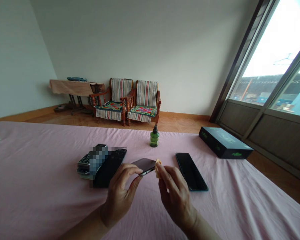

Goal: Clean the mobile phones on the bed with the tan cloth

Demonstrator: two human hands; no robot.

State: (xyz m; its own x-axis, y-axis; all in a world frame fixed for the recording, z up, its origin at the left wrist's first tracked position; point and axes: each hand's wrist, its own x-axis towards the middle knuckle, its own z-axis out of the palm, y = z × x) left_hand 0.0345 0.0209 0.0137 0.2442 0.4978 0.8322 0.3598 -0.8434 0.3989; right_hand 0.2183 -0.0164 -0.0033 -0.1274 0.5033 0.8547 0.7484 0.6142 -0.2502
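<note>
My left hand (122,186) pinches a smartphone (145,164) by its near left corner, thumb below and fingers on top. The phone is held above the bed, its bottom edge with the port turned toward me. In my right hand (173,190) a small yellowish cloth (158,166) is gripped between thumb and fingers, against the phone's right edge. Most of the cloth is hidden by the fingers. Right of my right hand lies a black smartphone (192,171), flat, screen up. Left of my left hand lie another dark phone (110,168) and stacked keypad phones (85,162), partly pixelated.
A green pump bottle (154,137) stands beyond my hands on the pink sheet (52,186). A black box (225,142) lies at the right. Two wooden chairs (142,106) and a cloth-covered table (70,87) are by the far wall. At the right is a window (270,60).
</note>
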